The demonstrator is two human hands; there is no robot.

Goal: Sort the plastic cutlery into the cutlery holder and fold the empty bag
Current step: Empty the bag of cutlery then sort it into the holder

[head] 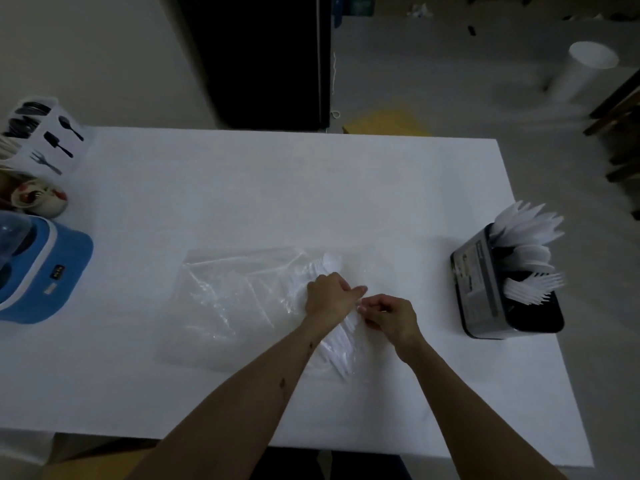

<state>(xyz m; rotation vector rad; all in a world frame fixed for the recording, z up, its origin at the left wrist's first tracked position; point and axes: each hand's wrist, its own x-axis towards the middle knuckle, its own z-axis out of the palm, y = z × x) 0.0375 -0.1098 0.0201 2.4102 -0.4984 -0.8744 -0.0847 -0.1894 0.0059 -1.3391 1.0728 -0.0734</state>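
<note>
Table (242,188), white top. Clear bag (242,299) lies flat near centre, toward the near edge, crumpled, w/ white cutlery (341,344) bunched at its right end; a few tips (329,263) also show just beyond the left hand.

Left hand (329,294) rests on bag's right end, fingers curled, gripping the plastic and cutlery bunch; thumb points right. Right hand (389,315) sits just beside it, thumb and forefinger tips together, pinching at the bag edge or a cutlery piece; cannot tell which. The two hands' fingertips nearly touch. The cutlery bunch runs under and between both hands, angled toward the near edge.

Holder (485,292), dark, stands at right edge of table, well apart from hands. It contains white knives (526,223) in far compartment, spoons (530,256) in mid, forks (533,287) in near.

Left edge: second holder (52,140) w/ black utensil icons, a mug (41,199), blue appliance (45,268).
</note>
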